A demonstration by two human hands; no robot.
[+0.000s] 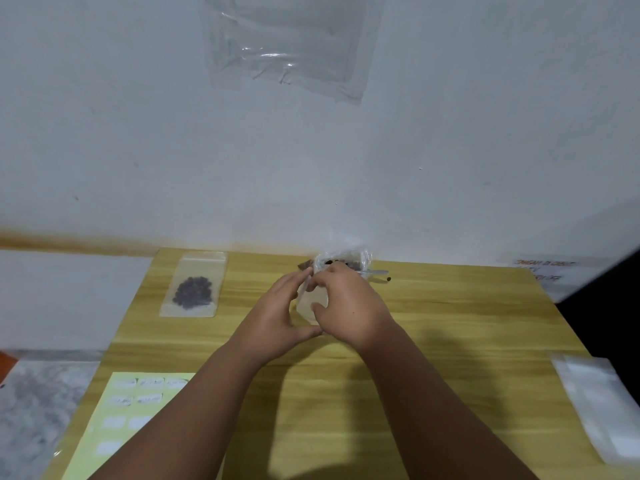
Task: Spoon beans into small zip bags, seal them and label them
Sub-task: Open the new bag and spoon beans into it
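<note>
Both hands are on an empty-looking zip bag (313,301), held up just over the middle of the table (450,323). The left hand (277,317) pinches its left edge and the right hand (349,306) is curled round the top and right side. My guess is they're prying the mouth open. It sits right in front of the bean pile (341,259) and spoon (375,272), so scooping is a short trip. One filled bag (194,285) lies flat at far left, out of the way, with no label on it that I can see. The label sheet (104,427) waits near left and the spare bags (599,403) near right. One loose bean (389,279) lies by the spoon.
</note>
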